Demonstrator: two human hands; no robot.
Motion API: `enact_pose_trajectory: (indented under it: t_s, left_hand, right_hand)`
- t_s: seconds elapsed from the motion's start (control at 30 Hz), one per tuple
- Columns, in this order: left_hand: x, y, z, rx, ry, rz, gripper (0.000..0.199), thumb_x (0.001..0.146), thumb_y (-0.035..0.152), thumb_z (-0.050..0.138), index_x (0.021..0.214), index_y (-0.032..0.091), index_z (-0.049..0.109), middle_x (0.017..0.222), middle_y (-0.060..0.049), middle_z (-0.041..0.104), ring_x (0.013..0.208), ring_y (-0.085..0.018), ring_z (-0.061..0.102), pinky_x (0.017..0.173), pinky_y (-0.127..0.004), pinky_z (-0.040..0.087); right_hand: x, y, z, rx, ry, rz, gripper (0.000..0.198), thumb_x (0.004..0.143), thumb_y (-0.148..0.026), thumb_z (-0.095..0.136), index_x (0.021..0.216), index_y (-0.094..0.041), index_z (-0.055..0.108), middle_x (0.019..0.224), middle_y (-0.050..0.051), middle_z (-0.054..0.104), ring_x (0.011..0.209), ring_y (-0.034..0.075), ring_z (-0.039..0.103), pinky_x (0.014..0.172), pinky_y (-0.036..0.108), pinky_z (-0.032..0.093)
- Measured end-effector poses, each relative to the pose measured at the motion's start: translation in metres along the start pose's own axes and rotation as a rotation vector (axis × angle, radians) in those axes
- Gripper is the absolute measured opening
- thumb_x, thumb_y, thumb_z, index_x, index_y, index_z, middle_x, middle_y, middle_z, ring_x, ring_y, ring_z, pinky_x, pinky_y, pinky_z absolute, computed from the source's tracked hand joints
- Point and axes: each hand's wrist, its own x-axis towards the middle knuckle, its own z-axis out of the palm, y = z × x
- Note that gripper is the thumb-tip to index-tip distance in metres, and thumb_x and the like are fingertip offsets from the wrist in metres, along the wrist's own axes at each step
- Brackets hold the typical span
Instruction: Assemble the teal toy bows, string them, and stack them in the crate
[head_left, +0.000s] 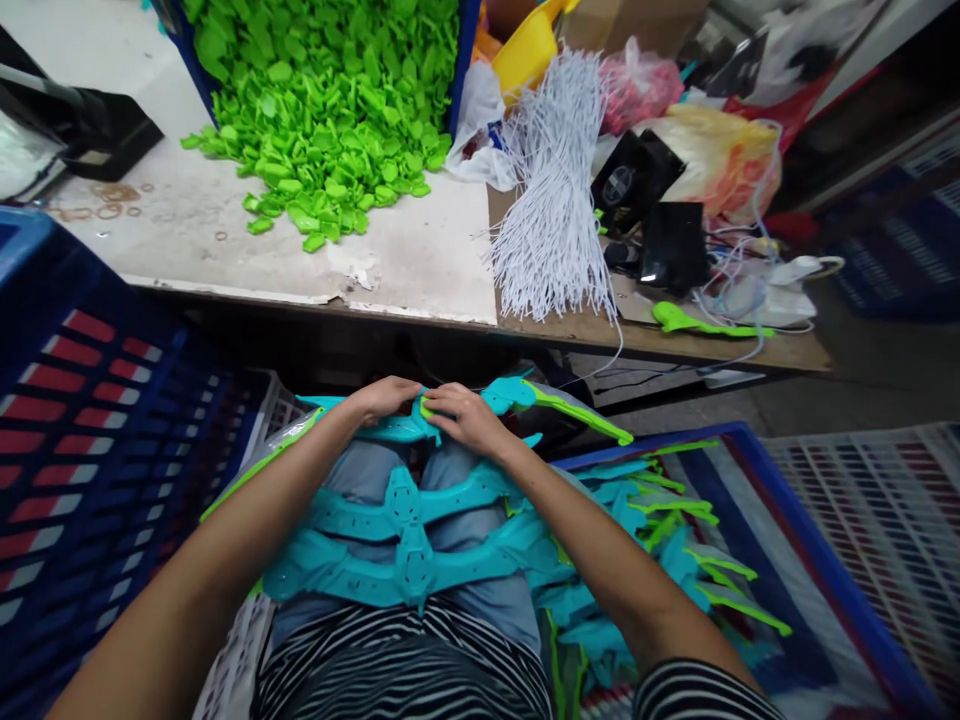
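Observation:
Above my lap, my left hand [386, 397] is closed on a turquoise bow-shaped plastic part [508, 393] with lime-green tips. From the other side, my right hand [466, 416] grips the middle of that same part. Its fingers press beside a small green plastic piece [426, 408] at the centre, partly covered by them. Across my thighs lie two more turquoise bow-shaped parts, a farther one [405, 508] and a nearer one [415, 565]. Their outer ends are partly hidden by my forearms.
A blue bin [463, 60] spills small green pieces [322, 150] over the worktable [442, 250]. White cords [555, 190] hang at its edge, near bags and cables. A blue crate [45, 330] stands left; a blue-rimmed container [810, 520] with turquoise-green parts [622, 510] is right.

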Motion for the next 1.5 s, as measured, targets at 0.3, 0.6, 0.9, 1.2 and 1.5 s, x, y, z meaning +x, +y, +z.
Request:
enact_pose_trajectory:
  t_s: [0.3,0.6,0.9,1.2,1.5]
  left_hand:
    - [0.001,0.005,0.006,0.103,0.02,-0.002,0.026,0.075,0.033,0.067,0.09,0.013,0.057,0.056,0.007,0.046,0.049,-0.007,0.038,0.047,-0.019,0.028]
    - [-0.005,0.003,0.012,0.289,0.02,0.097,0.021,0.074,0.022,0.065,0.092,0.015,0.056,0.063,0.006,0.047,0.056,-0.01,0.047,0.053,-0.021,0.038]
    - [-0.032,-0.026,0.032,0.819,0.373,0.541,0.021,0.087,0.025,0.05,0.103,0.016,0.06,0.108,-0.012,0.061,0.104,-0.024,0.056,0.09,-0.039,0.046]
    - [-0.039,-0.034,0.031,1.156,0.124,0.64,0.08,0.072,0.035,0.071,0.14,0.017,0.032,0.141,-0.02,0.039,0.124,-0.035,0.043,0.094,-0.051,0.044]
    - [-0.033,0.013,0.011,1.102,-0.03,0.413,0.04,0.076,0.032,0.063,0.113,0.018,0.058,0.106,-0.01,0.065,0.095,-0.025,0.063,0.076,-0.03,0.048]
  right_hand:
    - [0.005,-0.005,0.001,0.233,-0.009,0.387,0.029,0.074,-0.03,0.068,0.101,-0.021,0.062,0.1,0.003,0.067,0.098,0.019,0.062,0.087,0.032,0.047]
    - [0.006,-0.022,0.001,0.072,-0.163,0.566,0.07,0.064,-0.026,0.076,0.128,-0.021,0.047,0.1,0.005,0.065,0.089,0.02,0.062,0.075,0.029,0.048]
    - [0.086,-0.032,-0.048,-0.348,0.019,0.212,0.023,0.088,-0.026,0.05,0.099,-0.019,0.069,0.099,0.009,0.068,0.097,0.023,0.059,0.087,0.034,0.045]
    - [0.281,-0.005,-0.053,-0.385,0.241,0.172,0.05,0.084,-0.016,0.052,0.134,-0.014,0.046,0.14,0.013,0.046,0.123,0.029,0.038,0.101,0.044,0.036]
    - [0.243,0.006,-0.054,-0.117,0.337,0.124,0.029,0.083,-0.02,0.054,0.108,-0.016,0.068,0.104,0.009,0.067,0.098,0.02,0.059,0.091,0.033,0.045]
